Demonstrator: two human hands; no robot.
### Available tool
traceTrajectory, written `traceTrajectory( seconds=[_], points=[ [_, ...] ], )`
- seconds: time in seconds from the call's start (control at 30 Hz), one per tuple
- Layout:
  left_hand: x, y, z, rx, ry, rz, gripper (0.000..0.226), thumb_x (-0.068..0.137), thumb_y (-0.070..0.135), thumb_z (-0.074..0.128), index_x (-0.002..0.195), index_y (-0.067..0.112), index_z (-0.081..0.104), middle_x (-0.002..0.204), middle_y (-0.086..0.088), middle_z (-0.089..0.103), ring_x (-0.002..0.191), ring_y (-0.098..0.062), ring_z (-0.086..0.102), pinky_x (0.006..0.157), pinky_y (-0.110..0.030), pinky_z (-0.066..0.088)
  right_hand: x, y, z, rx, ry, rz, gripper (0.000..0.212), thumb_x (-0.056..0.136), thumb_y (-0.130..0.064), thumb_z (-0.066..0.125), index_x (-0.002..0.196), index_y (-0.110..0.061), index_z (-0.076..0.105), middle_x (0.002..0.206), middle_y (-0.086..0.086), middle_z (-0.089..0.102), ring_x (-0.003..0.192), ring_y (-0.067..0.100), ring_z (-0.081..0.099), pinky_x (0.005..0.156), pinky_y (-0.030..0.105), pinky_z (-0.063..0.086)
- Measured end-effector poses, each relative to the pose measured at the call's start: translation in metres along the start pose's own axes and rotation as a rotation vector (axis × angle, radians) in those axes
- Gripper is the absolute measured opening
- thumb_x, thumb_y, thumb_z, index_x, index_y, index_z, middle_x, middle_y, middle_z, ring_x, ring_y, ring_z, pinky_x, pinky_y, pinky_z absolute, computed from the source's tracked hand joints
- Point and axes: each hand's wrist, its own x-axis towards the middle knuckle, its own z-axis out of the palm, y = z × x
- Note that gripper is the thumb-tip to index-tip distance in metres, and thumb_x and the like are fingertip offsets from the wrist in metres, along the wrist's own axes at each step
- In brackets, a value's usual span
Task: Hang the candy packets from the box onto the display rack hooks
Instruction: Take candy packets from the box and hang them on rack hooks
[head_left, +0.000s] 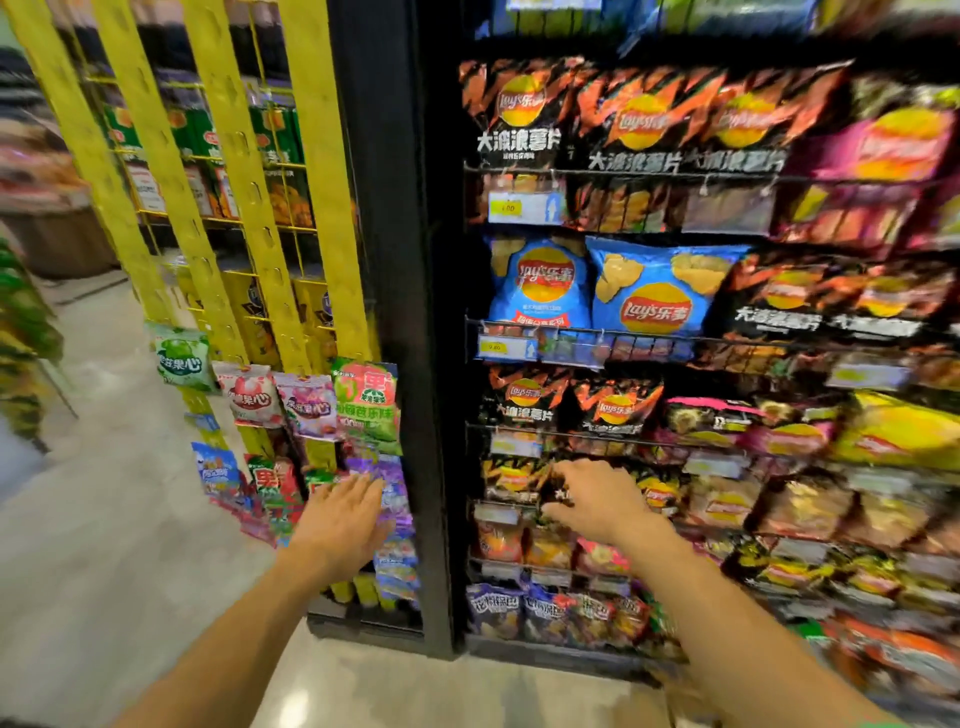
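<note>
Both arms are reaching fwd toward the store fixtures. L hand (340, 512) is hovering w/ fingers straight and spread, palm facing the candy packets (311, 410) hanging on the yellow strip rack (244, 171); it's holding nothing, fingertips just at or over a purple packet (392, 483) low on the rack, though blur makes contact hard to judge. R hand (592, 501) is stretching toward the chip shelves (623, 332), fingers loosely curled and pointing left at a dark bag (558, 493); can't tell whether it's actually pinching that bag or just in front of it. Packets are sitting in the lower part of the rack: a green one (183, 361) on the far-left strip, then red-white (252, 395), purple-pink (309, 410) and green-pink (366, 402) ones side by side, w/ more red, blue and purple packets beneath, overlapping. Upper parts of the yellow strips are showing bare slots. A black post (400, 312) is separating the rack from the shelves, which are holding black, blue and yellow chip bags behind wire rails w/ price tags (524, 208). Pale floor (130, 545) is lying below.
</note>
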Motion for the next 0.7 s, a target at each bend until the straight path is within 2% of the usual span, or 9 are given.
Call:
traceTrajectory(
  seconds=[0.07,0.17,0.27,0.37,0.5,0.7],
  points=[
    [-0.016,0.043,0.001,-0.001,-0.053,0.031,0.073,0.106,0.057,0.025,0.163,0.014,0.011,0.170,-0.006,0.016,0.157,-0.025,0.014,0.126,-0.045,0.014,-0.033,0.022,0.013,0.002,-0.036,0.028,0.074,0.094,-0.067,0.048,0.150,-0.019,0.040,0.145,0.005,0.053,0.130,0.029,0.052,0.105,0.046,0.046],
    [-0.032,0.108,0.002,0.009,-0.006,0.107,0.079,0.100,0.064,0.015,0.163,0.015,0.016,0.168,-0.006,0.023,0.155,-0.025,0.021,0.124,-0.045,0.020,-0.083,0.056,0.033,0.042,-0.075,0.084,0.077,0.094,-0.070,0.044,0.152,-0.021,0.036,0.149,0.006,0.049,0.135,0.030,0.046,0.110,0.049,0.042],
    [-0.034,0.167,0.003,0.010,-0.030,0.229,0.072,0.106,0.058,0.026,0.163,0.015,0.015,0.169,-0.006,0.021,0.156,-0.026,0.019,0.125,-0.047,0.019,-0.125,0.092,0.046,0.031,-0.112,0.165,0.073,0.095,-0.068,0.041,0.152,-0.023,0.036,0.152,0.006,0.045,0.140,0.029,0.041,0.114,0.049,0.036],
    [-0.025,0.218,0.000,0.031,-0.036,0.337,0.071,0.106,0.057,0.028,0.162,0.014,0.019,0.167,-0.007,0.025,0.155,-0.027,0.021,0.124,-0.049,0.019,-0.155,0.127,0.051,0.044,-0.147,0.241,0.078,0.095,-0.071,0.041,0.155,-0.023,0.031,0.161,0.006,0.034,0.148,0.029,0.032,0.119,0.050,0.029],
    [0.001,0.268,-0.005,0.030,-0.032,0.408,0.072,0.104,0.059,0.030,0.159,0.014,0.024,0.163,-0.007,0.033,0.151,-0.027,0.028,0.122,-0.048,0.024,-0.183,0.164,0.051,0.061,-0.189,0.343,0.077,0.096,-0.072,0.038,0.156,-0.025,0.030,0.163,0.004,0.032,0.151,0.027,0.028,0.120,0.049,0.027],
    [0.024,0.339,-0.004,0.004,-0.043,0.491,0.073,0.104,0.061,0.026,0.160,0.013,0.021,0.161,-0.009,0.036,0.149,-0.030,0.032,0.120,-0.050,0.028,-0.220,0.227,0.052,0.041,-0.256,0.459,0.077,0.096,-0.072,0.037,0.157,-0.024,0.029,0.160,0.006,0.036,0.146,0.029,0.035,0.118,0.047,0.030]
  ],
)
